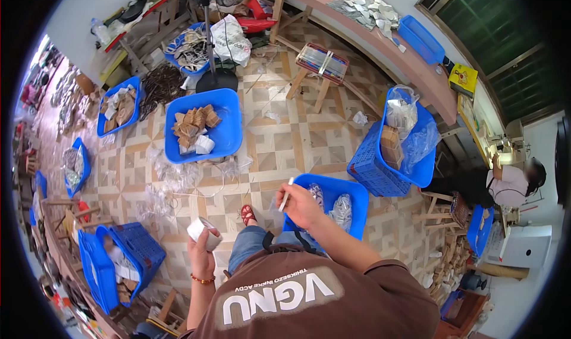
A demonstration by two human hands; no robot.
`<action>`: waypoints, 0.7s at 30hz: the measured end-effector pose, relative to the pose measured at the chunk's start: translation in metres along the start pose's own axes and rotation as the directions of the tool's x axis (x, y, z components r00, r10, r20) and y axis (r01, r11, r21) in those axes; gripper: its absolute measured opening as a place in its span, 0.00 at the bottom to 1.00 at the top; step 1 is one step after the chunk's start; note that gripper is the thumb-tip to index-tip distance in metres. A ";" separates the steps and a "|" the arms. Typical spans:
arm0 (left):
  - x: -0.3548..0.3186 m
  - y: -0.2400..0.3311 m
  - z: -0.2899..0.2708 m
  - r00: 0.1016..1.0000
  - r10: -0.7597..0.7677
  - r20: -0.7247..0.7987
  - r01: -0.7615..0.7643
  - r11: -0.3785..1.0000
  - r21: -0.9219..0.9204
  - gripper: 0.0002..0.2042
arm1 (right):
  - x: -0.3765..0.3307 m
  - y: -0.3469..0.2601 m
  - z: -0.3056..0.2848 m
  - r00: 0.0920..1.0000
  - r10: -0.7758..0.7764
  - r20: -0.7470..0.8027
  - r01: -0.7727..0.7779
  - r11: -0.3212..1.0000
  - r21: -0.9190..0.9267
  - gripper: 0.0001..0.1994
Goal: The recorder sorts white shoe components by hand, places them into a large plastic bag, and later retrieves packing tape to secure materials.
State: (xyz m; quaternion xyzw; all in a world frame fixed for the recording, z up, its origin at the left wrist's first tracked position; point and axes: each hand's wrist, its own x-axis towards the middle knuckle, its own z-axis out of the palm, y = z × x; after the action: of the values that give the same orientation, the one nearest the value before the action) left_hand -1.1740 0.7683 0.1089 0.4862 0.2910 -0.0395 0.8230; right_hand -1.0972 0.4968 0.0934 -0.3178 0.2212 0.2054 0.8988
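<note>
Left hand (201, 251) clenched around a white tape roll (204, 230), raised above the left knee. Right hand (300, 205) pinching a thin white stick (286, 194), tip angled up and leftward from the fingers. Just beyond and right of that grasp, a blue tray (355, 191) holding clear plastic packets (342, 210). Farther ahead, another blue tray (229, 138) with brown cardboard pieces (193, 125).

I'm looking at a small packing workshop: blue plastic bins (229, 127) of brown cardboard pieces (193, 125) spread on tiled floor (279, 142), a crate (380, 166) of bagged goods, long wooden workbench (386, 47), wooden stool (318, 65), another person (511, 181) seated working
</note>
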 end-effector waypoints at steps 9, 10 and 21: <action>0.111 0.043 0.078 0.891 -0.108 0.442 -0.216 0.754 0.620 0.07 | 0.037 -0.010 0.024 0.997 0.069 -0.026 -0.072 0.992 -0.103 0.13; 0.116 0.035 0.098 0.863 -0.060 0.501 -0.308 0.724 0.617 0.08 | 0.039 -0.010 0.022 0.999 0.025 -0.038 -0.030 0.986 -0.162 0.14; 0.194 0.018 0.298 0.175 0.029 0.984 -0.984 0.047 0.174 0.18 | 0.099 -0.138 0.002 0.918 -0.395 -0.004 0.380 0.886 -0.264 0.22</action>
State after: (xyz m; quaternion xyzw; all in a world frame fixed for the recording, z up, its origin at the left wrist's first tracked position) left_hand -0.8754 0.5749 0.1294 0.8160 -0.4529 -0.0248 0.3584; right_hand -0.9458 0.4223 0.1086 -0.4756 0.1502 0.0395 0.8658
